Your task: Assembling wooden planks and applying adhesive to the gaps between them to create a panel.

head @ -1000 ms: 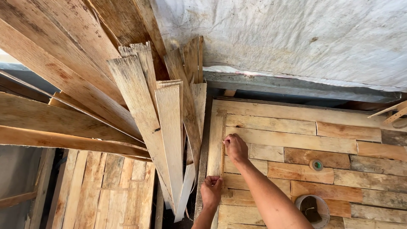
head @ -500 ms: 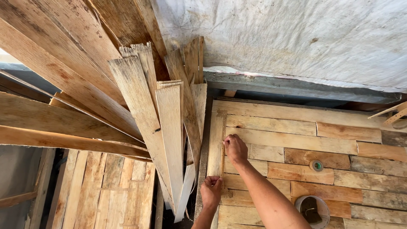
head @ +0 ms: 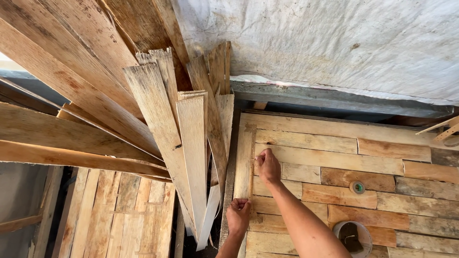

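Rough plank surface lies under a pale sheet, with loose boards fanned out at left. Step in hand, as judged: marking along a thin strip laid near the surface's left edge. Left hand, grip closed, pins the strip's near end; right hand, fingers pinched, presses beside the strip, whatever it holds hidden. Next move calls for keeping the strip steady. A small round cap and a tub sit at right.

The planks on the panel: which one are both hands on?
The upright plank along the panel's left edge; the left hand and right hand touch it, while the others lie crosswise.
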